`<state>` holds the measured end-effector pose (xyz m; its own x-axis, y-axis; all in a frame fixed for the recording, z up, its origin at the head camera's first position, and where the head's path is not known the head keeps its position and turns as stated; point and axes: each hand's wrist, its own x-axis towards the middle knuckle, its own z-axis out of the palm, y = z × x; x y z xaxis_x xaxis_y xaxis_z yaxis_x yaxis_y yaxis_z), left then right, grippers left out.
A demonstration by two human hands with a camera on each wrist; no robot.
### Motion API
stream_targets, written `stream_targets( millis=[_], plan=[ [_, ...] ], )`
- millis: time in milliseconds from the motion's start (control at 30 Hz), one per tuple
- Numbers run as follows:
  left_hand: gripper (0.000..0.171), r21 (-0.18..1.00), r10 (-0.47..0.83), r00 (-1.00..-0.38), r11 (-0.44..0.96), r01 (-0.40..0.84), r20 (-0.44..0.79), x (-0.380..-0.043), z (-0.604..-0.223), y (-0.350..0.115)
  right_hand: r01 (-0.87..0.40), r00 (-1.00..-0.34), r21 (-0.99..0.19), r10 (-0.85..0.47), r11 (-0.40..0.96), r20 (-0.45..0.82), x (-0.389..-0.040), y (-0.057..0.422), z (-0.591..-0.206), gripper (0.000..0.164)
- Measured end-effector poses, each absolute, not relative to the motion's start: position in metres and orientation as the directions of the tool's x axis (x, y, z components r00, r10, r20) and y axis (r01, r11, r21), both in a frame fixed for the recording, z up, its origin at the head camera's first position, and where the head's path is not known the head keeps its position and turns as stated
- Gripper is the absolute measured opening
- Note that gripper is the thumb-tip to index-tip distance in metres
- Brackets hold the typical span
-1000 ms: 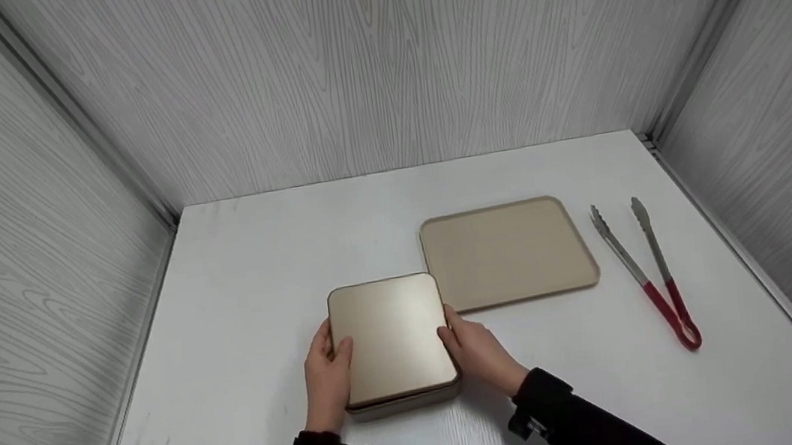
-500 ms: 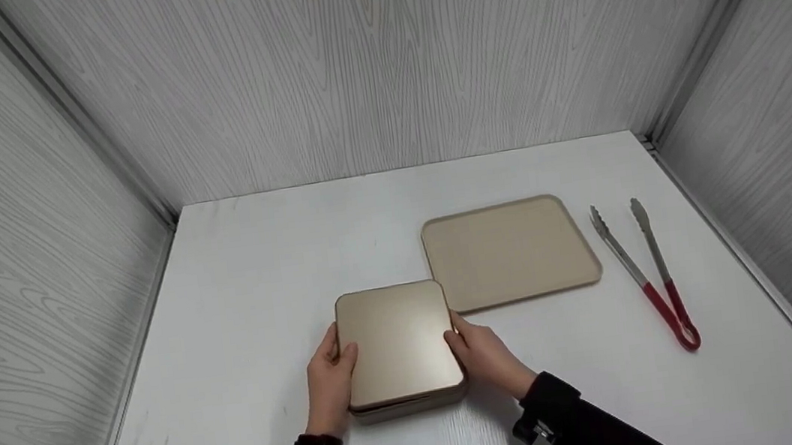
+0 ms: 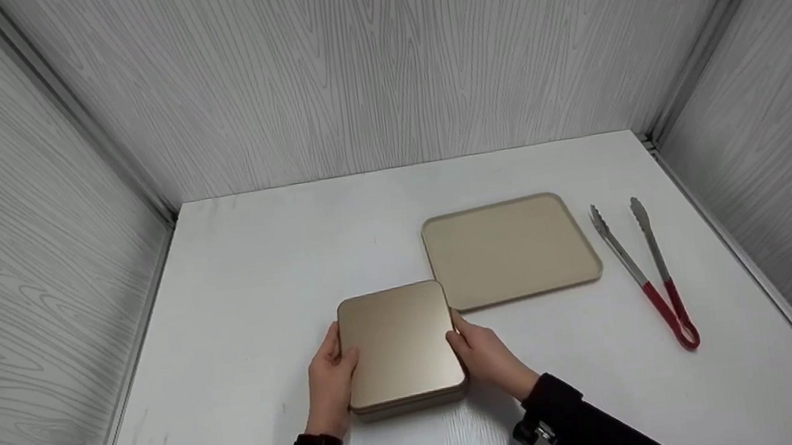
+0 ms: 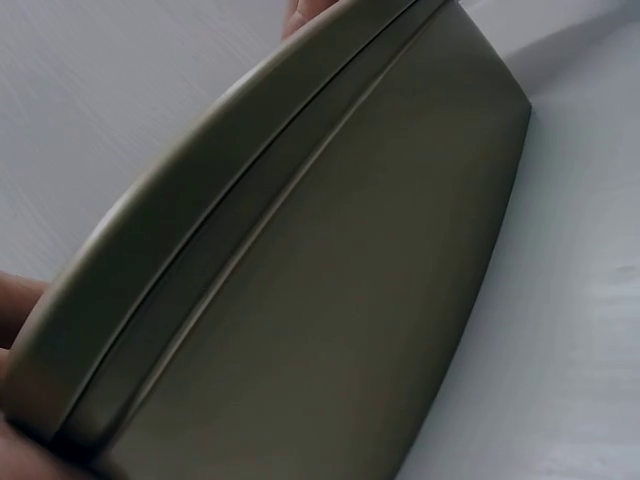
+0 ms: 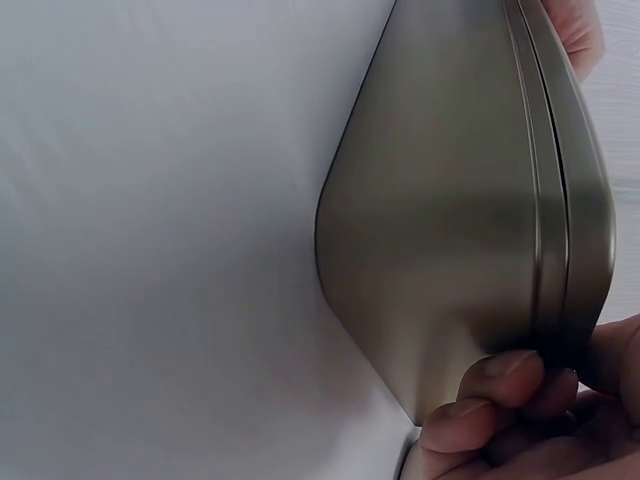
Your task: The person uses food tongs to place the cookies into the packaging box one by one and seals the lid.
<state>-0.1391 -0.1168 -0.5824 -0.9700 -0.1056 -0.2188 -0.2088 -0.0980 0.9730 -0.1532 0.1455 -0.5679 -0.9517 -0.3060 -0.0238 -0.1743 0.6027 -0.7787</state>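
Observation:
A square gold metal tin (image 3: pixel 400 347) with rounded corners rests on the white table, its lid (image 3: pixel 402 335) on top. My left hand (image 3: pixel 330 391) grips the left side, thumb over the lid's edge and fingers along the side wall. On the opposite side my right hand (image 3: pixel 488 358) holds the tin likewise. In the right wrist view its fingertips (image 5: pixel 503 378) press a corner just under the lid seam. The left wrist view shows a thin dark line between lid skirt (image 4: pixel 200 180) and tin body (image 4: pixel 340 270). The tin's inside is hidden.
A beige rectangular tray (image 3: pixel 513 250) lies flat behind the tin to the right, close to its far right corner. Farther right are tongs (image 3: pixel 656 281) with red handles, their arms spread. Grey wood-grain panels (image 3: pixel 377 66) wall in the table at the back and sides.
Lid and hands have shifted slightly right and toward me. The dark gap at the lid's front edge has narrowed, so the lid sits lower on the body. Tray and tongs stay put.

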Motion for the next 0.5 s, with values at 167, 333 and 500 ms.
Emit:
stream_targets(
  millis=[167, 333, 500],
  plan=[
    [0.068, 0.973, -0.096, -0.970, -0.076, -0.219, -0.226, -0.1396, -0.5818, -0.1159, -0.179, -0.958, -0.781, -0.285, 0.598, 0.001, -0.1527, 0.1455, -0.5707, 0.054],
    [0.070, 0.974, -0.068, -0.973, -0.075, -0.215, -0.220, -0.1407, -0.5826, -0.1160, -0.157, -0.965, -0.795, -0.262, 0.586, -0.002, -0.1521, 0.1459, -0.5734, 0.053],
    [0.071, 0.969, -0.051, -0.972, -0.103, -0.224, -0.230, -0.1427, -0.5847, -0.1180, -0.121, -0.960, -0.823, -0.275, 0.555, -0.044, -0.1514, 0.1475, -0.5732, 0.056]
  ],
)
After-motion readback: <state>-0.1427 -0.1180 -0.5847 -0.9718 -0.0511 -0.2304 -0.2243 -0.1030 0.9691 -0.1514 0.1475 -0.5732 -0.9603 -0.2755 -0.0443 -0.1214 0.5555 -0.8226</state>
